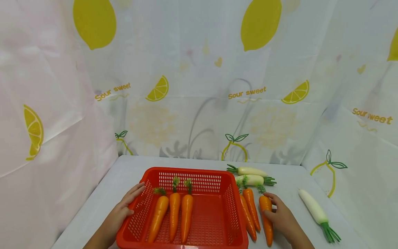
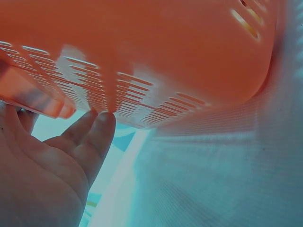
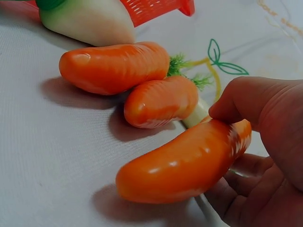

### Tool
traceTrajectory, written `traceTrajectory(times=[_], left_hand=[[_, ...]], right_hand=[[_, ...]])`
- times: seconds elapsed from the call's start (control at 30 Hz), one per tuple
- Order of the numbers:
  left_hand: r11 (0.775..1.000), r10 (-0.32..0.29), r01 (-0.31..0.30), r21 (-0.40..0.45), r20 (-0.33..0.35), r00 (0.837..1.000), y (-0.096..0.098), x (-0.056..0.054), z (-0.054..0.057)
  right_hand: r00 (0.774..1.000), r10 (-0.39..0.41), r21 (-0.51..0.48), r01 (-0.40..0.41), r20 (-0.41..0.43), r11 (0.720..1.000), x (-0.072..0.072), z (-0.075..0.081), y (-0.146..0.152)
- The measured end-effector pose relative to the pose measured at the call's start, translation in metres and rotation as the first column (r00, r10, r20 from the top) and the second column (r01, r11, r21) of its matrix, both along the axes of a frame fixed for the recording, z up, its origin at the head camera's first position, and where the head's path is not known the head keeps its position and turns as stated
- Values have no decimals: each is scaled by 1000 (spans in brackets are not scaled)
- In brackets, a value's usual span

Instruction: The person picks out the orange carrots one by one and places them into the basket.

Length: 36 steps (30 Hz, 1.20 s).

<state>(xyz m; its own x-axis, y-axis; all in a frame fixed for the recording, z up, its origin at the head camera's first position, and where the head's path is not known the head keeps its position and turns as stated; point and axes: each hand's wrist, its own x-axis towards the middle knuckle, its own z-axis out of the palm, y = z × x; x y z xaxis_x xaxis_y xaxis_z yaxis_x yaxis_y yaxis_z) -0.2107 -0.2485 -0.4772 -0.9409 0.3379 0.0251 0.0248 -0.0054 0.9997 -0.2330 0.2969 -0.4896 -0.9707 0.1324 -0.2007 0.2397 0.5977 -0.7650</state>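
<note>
In the head view, my left hand (image 1: pixel 121 211) is at the left side of a red plastic basket (image 1: pixel 199 169). The left wrist view has its extended fingers (image 2: pixel 102 132) touching the slotted outer wall below the rim. Three orange carrots (image 1: pixel 174 216) with green tops lie side by side in the basket's left half. Right of the basket, my right hand (image 1: pixel 281 214) holds a carrot (image 1: pixel 265 218) between thumb and fingers. In the right wrist view this carrot (image 3: pixel 175 165) slants, with a shadow below it. Two more carrots (image 3: pixel 118 68) lie beside it on the table.
Two white radishes (image 1: pixel 252 171) with green stalks lie behind the loose carrots, against the basket's back right corner. Another white radish (image 1: pixel 314 205) lies far right. A white radish (image 3: pixel 90 21) also shows near the basket in the right wrist view. Lemon-print curtains (image 1: pixel 199 114) enclose the table.
</note>
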Motion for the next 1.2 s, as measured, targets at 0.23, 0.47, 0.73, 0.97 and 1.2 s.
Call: traceTrajectory(times=[0.23, 0.47, 0.73, 0.97, 1.2], left_hand=[[1000, 1, -1, -4, 3, 1000, 0, 0, 0], [1000, 13, -14, -10, -7, 1000, 0, 0, -1], [1000, 21, -21, -8, -4, 1000, 0, 2, 0], [1000, 13, -13, -1, 6, 1000, 0, 1, 0], [1000, 31, -32, 1, 56, 998, 2, 1, 1]], right_hand=[[1000, -8, -9, 8, 2, 1000, -1, 1, -1], [1000, -2, -20, 2, -16, 1000, -2, -2, -4], [1000, 0, -42, -1, -18, 999, -1, 0, -6], [1000, 8, -66, -10, -22, 998, 0, 3, -7], [1000, -5, -89, 5, -4, 996, 3, 10, -13]])
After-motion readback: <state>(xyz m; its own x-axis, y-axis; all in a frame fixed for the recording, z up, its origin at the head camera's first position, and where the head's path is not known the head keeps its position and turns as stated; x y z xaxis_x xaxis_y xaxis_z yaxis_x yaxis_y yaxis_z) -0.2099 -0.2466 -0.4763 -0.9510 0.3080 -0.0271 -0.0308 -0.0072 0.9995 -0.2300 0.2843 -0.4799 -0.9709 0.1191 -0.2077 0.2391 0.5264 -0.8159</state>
